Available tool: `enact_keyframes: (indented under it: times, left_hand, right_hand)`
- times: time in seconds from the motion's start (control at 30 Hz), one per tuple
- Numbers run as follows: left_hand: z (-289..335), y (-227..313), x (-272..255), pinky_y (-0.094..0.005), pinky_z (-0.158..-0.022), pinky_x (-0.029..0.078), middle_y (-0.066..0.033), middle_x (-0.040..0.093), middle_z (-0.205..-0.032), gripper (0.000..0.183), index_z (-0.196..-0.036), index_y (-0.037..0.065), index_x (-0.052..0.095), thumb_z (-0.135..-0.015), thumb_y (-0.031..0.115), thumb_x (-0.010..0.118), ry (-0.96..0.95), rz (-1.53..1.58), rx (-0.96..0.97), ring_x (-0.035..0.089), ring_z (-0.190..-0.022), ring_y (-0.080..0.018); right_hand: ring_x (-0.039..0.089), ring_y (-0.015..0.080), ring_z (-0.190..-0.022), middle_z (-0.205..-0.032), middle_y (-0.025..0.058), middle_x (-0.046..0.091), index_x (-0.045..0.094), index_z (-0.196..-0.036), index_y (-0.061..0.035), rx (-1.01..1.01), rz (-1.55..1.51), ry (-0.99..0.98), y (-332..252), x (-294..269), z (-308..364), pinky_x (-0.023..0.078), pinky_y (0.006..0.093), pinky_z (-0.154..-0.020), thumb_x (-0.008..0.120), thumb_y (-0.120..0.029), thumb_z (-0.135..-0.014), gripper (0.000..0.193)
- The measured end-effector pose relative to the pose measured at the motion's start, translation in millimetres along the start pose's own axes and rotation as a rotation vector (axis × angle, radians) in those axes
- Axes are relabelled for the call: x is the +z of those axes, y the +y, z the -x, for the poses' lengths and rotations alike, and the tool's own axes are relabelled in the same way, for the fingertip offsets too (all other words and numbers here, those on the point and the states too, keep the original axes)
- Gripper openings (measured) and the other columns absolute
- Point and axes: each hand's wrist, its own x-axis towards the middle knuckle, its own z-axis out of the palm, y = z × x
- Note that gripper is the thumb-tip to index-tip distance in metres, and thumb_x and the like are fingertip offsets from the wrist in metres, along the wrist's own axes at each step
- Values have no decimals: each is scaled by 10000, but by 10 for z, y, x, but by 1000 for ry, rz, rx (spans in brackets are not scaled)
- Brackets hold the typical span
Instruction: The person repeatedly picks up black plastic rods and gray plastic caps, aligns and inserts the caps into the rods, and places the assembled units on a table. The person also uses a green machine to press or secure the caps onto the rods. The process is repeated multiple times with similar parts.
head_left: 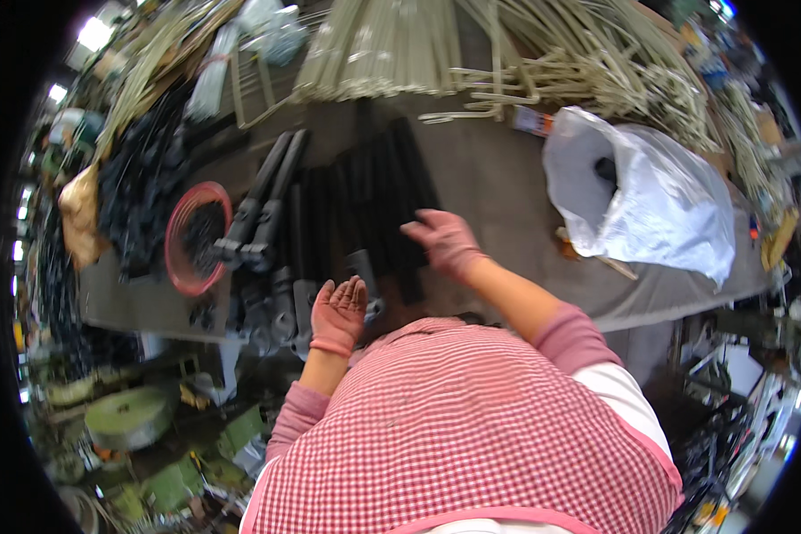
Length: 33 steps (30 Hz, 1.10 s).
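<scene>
Both my hands wear pinkish gloves with darker fingertips. My left hand is near the table's front edge, palm turned up and fingers stretched out, with nothing visible in it. Right beside it lie black parts with grey hinge-like ends. My right hand is over the right side of a row of long black bars, fingers apart and pointing left, slightly blurred. Whether it touches the bars I cannot tell. Two black bars with bracket-like ends lie slanted on the left of the row.
A red round basket of small black pieces stands left of the bars. Farther left is a black heap. Bundles of pale translucent strips line the far side. At right lies a large silvery-white plastic bag on the grey-covered table.
</scene>
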Motion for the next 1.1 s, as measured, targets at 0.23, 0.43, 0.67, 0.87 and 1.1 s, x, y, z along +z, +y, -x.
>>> enact_keyframes:
  times: [0.23,0.43,0.67,0.87,1.1]
  left_hand:
    - [-449,-677,2128,-314,-896,552,-68,692,-1135,189,-1182,44,635,-1021,138,604,-641,-1191,227,677,-1004,-175]
    - [-1648,-1975,3380,-277,-936,509,-93,692,-1186,233,-1167,13,668,-966,34,553,-1176,-2279,841,660,-1040,-220]
    - [-3057,-4532,2784,-328,-976,503,-91,681,-1214,311,-1240,48,644,-952,157,602,-1484,-2927,914,646,-1085,-255]
    - [-3406,-4989,2435,-330,-951,516,-79,681,-1194,403,-1308,65,604,-937,213,659,-1159,-3130,673,660,-1052,-245]
    - [-2706,-3443,2722,-361,-903,559,-91,691,-1107,520,-1337,104,560,-872,201,770,-591,-1467,-397,695,-937,-239]
  right_hand:
    - [531,317,-1196,-1197,86,604,655,-1019,-211,-949,768,-389,-131,-129,-584,306,649,-1116,725,-367,-721,344]
    - [582,224,-952,-1074,132,564,559,-1264,-105,-357,-761,220,-288,-1621,621,513,424,-860,709,-116,-694,590]
    - [616,212,-878,-1006,140,634,419,-1413,-92,-234,-743,767,147,-1692,1300,508,331,-801,655,15,-821,646]
    - [636,215,-921,-944,84,609,493,-1150,-48,-89,-846,915,504,-1427,1337,506,348,-873,665,11,-841,359]
    - [600,99,-869,-963,29,624,603,-1136,-64,224,-1033,595,753,-1209,1398,495,264,-772,633,39,-828,325]
